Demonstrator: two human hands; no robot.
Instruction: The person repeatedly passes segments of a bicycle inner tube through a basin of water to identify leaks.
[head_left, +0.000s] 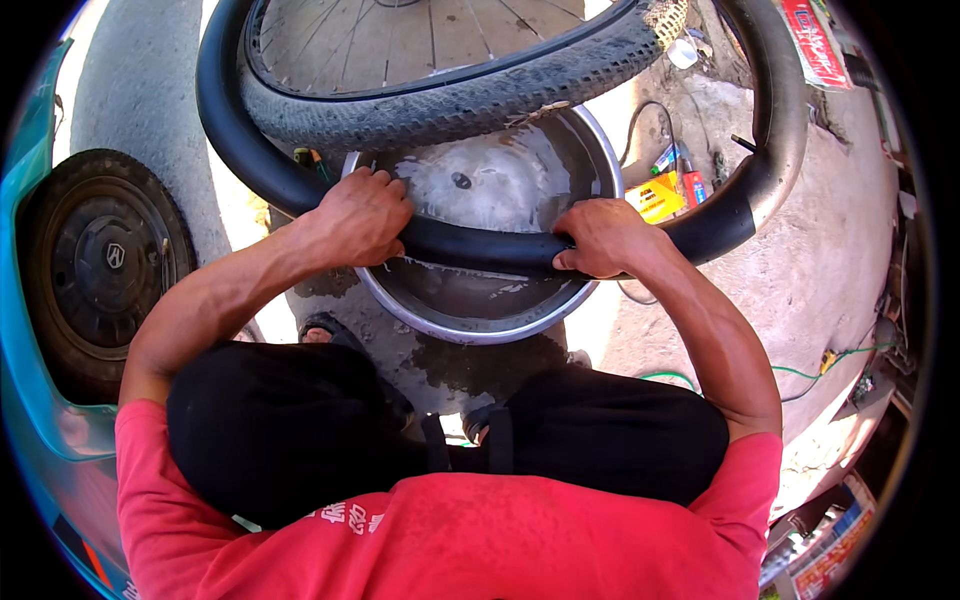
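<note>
An inflated black inner tube stretches across a round metal basin that holds water. My left hand grips the tube near the basin's left rim, and my right hand grips it near the right rim. Between the hands the tube lies low over the water; how far it dips in cannot be told. Its valve stem sticks out on the right side. Beyond my hands a bicycle wheel with a knobby tyre overhangs the far part of the basin, inside the loop of the tube.
A car wheel stands at the left beside a teal vehicle body. Right of the basin, a yellow packet, a red box and a small tube lie on the concrete. A green cord runs across the ground at the right.
</note>
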